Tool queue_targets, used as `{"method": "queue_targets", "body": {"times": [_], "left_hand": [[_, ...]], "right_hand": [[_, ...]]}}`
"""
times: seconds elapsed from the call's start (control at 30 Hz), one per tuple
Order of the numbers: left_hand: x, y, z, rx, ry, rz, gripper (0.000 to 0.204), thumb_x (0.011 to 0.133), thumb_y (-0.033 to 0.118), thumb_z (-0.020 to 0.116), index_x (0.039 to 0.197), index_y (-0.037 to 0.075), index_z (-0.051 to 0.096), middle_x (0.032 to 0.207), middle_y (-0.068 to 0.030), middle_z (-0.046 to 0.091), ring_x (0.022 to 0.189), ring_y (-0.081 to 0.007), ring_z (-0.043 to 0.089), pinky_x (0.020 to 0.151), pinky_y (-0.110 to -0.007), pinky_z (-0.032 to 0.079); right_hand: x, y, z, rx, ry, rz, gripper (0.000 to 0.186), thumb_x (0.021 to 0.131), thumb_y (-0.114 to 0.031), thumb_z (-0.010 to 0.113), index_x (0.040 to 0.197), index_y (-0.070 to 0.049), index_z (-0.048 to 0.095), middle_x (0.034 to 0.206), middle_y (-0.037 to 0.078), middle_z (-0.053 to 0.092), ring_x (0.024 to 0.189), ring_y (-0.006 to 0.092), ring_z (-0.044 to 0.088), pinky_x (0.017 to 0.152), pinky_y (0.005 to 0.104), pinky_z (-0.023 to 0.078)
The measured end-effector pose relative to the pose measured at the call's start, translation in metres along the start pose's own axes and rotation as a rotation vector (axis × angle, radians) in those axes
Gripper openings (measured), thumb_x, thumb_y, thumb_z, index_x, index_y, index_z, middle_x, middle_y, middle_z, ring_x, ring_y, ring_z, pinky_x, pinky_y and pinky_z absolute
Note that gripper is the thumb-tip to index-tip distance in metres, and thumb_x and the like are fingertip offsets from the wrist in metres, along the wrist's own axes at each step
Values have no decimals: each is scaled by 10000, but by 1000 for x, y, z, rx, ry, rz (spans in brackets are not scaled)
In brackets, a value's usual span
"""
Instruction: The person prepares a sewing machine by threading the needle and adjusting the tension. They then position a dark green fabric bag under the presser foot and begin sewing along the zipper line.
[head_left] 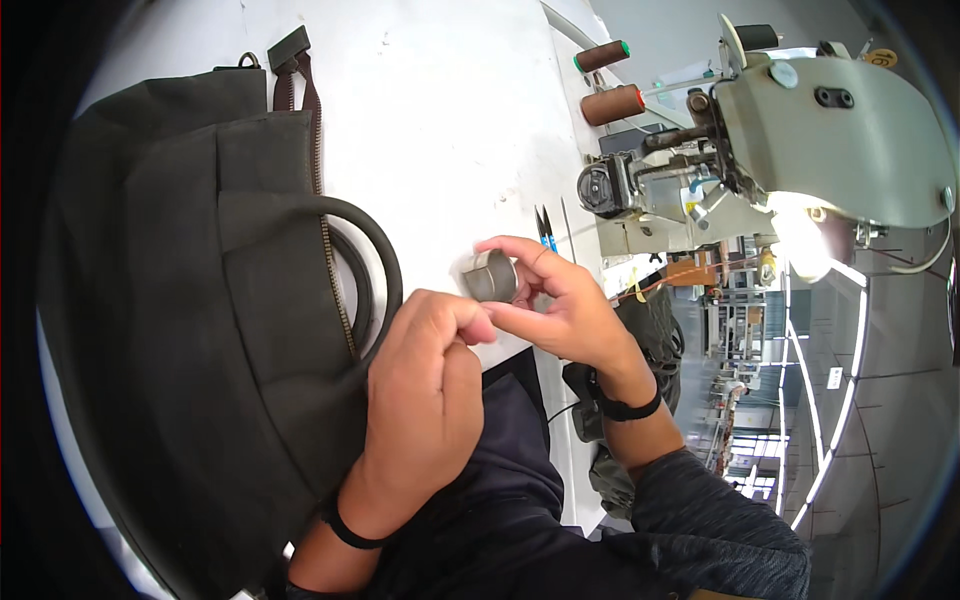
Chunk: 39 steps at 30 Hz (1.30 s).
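Observation:
My right hand (565, 310) is closed around a small grey loop (492, 277), a short hollow cylinder with a seam line across it; whether it is fabric or metal I cannot tell. Fingers and thumb grip it from the right side. Close beside it, my left hand (425, 385) is curled, its thumb and forefinger pinched near my right thumb tip. What those fingers hold, if anything, is hidden. To the left lies a large dark bag (190, 280) with a brass-toothed zipper (338, 290) and a rounded handle (385, 245), which passes near my left hand.
A sewing machine (830, 130) with a lit lamp stands at the right. Brown thread spools (612, 104) sit beyond it on the white table (440, 130). Blue-handled thread snips (546, 230) lie just past my right hand. Dark green material (655, 335) is bunched beside my right wrist.

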<state>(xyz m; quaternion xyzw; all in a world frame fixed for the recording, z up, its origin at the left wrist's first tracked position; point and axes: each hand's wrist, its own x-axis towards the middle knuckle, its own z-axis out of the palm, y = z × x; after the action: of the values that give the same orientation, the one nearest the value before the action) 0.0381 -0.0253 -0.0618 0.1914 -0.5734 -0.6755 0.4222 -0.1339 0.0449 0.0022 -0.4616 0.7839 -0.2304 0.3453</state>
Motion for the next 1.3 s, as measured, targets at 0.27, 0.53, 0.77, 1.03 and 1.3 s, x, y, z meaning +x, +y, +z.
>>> {"method": "queue_targets", "body": {"times": [0.27, 0.53, 0.77, 1.03, 1.3], "left_hand": [[-14, 23, 19, -500, 11, -405, 204, 966, 44, 488, 1153, 6, 558, 912, 5, 496, 766, -54, 479, 689, -198, 415], [-19, 18, 47, 227, -29, -120, 649, 754, -13, 775, 1355, 88, 552, 931, -9, 462, 721, -80, 407, 590, -221, 387], [-18, 37, 46, 423, -46, 54, 590, 700, 27, 834, 1246, 65, 612, 1070, -33, 581, 657, -77, 399, 549, -223, 370], [-42, 74, 19, 36, -23, -373, 483, 784, -69, 785, 1197, -7, 544, 986, 28, 593, 718, -20, 407, 652, -161, 393], [16, 106, 27, 183, -2, -264, 543, 849, -17, 741, 1336, -70, 507, 1200, -112, 633, 949, -108, 608, 864, -245, 494]], "right_hand": [[-44, 19, 2, 863, 154, 32, 456, 919, -49, 683, 1323, 84, 519, 744, 9, 597, 570, 53, 483, 529, 204, 397], [-56, 13, 1, 760, 118, -127, 525, 896, -67, 730, 1327, 108, 487, 891, 46, 677, 736, 37, 588, 594, 173, 431], [-56, 26, 4, 1181, -21, -180, 420, 1046, -331, 520, 1222, 42, 603, 659, -64, 482, 500, 21, 371, 447, 185, 326], [-50, 20, -6, 1523, -285, -255, 335, 1046, -272, 508, 1055, 42, 625, 607, -69, 363, 504, 31, 337, 466, 197, 302], [-71, 35, -14, 1535, -150, -319, 281, 1029, -229, 529, 966, 16, 650, 632, -55, 430, 537, 42, 402, 499, 206, 345]]}}
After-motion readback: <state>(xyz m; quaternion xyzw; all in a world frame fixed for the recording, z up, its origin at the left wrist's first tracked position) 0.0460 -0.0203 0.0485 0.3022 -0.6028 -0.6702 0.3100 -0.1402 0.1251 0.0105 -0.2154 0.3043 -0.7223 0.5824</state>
